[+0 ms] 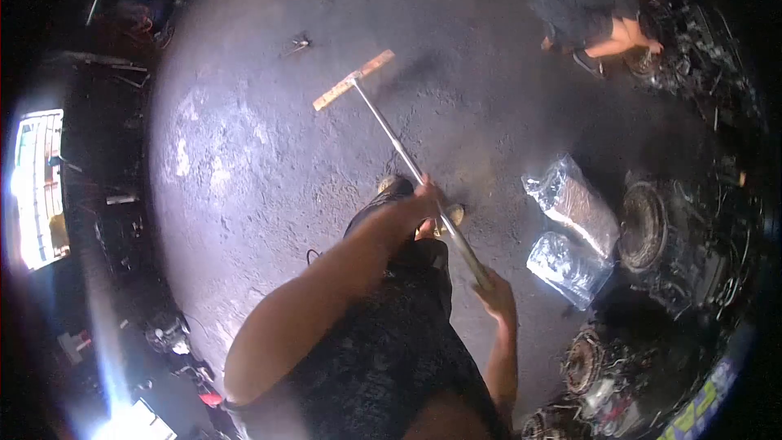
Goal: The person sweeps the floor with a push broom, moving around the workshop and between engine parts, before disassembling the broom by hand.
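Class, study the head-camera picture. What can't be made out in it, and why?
All in the head view:
- Underside of the wooden crossbar: turned away, towards the floor.
- Lower end of the pole: covered by the right hand.
- Contents of the clear plastic bags: glare and creases.
- Small item on the floor: too small.
- Crouching person's face: turned away, in shadow.

At the far right, a co-worker (578,8) in dark clothing crouches by a heap of metal parts (692,45). On the right, shiny transparent plastic bags (580,213) lie beside a round metal housing (643,226). More machine parts (585,363) sit near right. A bright window (41,187) is left, a small red object (210,399) near left.
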`<state>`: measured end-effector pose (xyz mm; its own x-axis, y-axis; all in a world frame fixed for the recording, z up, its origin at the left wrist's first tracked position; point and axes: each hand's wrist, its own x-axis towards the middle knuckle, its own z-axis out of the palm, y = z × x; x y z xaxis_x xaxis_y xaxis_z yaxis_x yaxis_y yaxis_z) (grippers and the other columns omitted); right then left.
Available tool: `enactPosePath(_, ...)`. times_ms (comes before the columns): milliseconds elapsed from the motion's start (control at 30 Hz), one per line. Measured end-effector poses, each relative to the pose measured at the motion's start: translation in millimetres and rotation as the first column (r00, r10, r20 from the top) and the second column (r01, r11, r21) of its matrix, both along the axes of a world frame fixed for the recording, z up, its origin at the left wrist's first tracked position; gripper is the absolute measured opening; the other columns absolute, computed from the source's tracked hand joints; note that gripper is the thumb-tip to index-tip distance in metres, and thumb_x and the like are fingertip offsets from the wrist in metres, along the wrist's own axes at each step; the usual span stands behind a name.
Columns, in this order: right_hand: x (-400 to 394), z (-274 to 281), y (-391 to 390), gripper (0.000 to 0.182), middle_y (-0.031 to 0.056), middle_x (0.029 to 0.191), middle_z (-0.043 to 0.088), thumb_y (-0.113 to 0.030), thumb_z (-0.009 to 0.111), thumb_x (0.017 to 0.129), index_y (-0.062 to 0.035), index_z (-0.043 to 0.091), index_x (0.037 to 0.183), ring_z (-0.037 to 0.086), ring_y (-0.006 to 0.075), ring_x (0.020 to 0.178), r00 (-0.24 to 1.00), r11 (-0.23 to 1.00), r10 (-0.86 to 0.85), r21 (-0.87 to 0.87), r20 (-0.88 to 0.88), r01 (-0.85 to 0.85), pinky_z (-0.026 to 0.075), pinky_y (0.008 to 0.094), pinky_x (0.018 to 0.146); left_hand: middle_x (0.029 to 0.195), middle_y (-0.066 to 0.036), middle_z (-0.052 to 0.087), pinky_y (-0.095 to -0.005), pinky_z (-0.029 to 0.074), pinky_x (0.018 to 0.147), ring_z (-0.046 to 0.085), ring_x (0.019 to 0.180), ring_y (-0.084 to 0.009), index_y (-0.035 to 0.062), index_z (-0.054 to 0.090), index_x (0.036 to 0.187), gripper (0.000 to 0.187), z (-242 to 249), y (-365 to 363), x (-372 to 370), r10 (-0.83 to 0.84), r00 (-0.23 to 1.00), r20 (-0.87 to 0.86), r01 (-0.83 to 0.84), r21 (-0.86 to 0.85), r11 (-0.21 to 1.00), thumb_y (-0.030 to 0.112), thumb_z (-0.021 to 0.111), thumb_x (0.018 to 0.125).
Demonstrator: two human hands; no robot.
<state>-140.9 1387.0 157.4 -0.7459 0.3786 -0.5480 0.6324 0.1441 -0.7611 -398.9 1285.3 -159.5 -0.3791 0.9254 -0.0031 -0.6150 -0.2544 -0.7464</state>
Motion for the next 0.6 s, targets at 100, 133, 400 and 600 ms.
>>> enactPosePath(100, 77.5, 31.6, 40.0, 0.052, 0.0076, 0.078, 0.064, -0.018, 0.077, 0.075, -0.0016, 0.06, 0.121, 0.058, 0.0154, 0.065, 0.942, 0.997, -0.008, -0.067, 0.337, 0.032, 0.049, 0.0327, 0.062, 0.072, -0.005, 0.055, -0.048, 0.039, 0.06, 0.053, 0.069, -0.0275, 0.0159, 0.06, 0.081, 0.04, 43.4, 56.1, 97.8, 0.079, 0.33, -0.941, -0.011, 0.08, 0.997, 0.055, 0.052, 0.087)
enactPosePath(133, 97.9, 38.7, 48.7, 0.053, 0.0024, 0.069, 0.06, -0.019, 0.076, 0.074, -0.0007, 0.06, 0.121, 0.054, 0.0119, 0.058, 0.935, 0.979, -0.097, -0.139, 0.343, 0.152, 0.047, 0.0309, 0.055, 0.075, -0.005, 0.056, -0.0505, 0.038, 0.064, 0.053, 0.074, -0.0277, 0.0165, 0.062, 0.085, 0.038, 76.6, 71.0, 120.8, 0.099, -0.134, -0.986, 0.071, 0.09, 0.993, 0.053, 0.054, 0.085)
enactPosePath(400, 12.5, 42.7, 88.2, 0.051, 0.0014, 0.065, 0.057, -0.011, 0.079, 0.069, 0.0006, 0.062, 0.116, 0.051, 0.0094, 0.052, 0.954, 1.0, 0.006, -0.007, 0.3, -0.004, 0.042, 0.0285, 0.048, 0.105, -0.007, 0.067, -0.0667, 0.036, 0.087, 0.059, 0.108, -0.0325, 0.0179, 0.072, 0.103, 0.031, 129.2, 104.9, 28.2, -0.054, -0.951, 0.304, -0.205, -0.492, 0.846, 0.04, 0.062, 0.083)
enactPosePath(600, -240.6, 3.0, 60.1, 0.047, 0.0146, 0.089, 0.066, -0.026, 0.076, 0.077, -0.002, 0.06, 0.114, 0.063, 0.0224, 0.083, 0.92, 0.945, 0.326, -0.058, 0.218, -0.321, 0.049, 0.0351, 0.078, 0.118, -0.007, 0.063, -0.0685, 0.029, 0.096, 0.052, 0.118, -0.0342, 0.0185, 0.068, 0.114, 0.039, 87.1, 49.4, -201.8, -0.14, -0.545, 0.827, -0.732, -0.387, 0.56, 0.044, 0.058, 0.087)
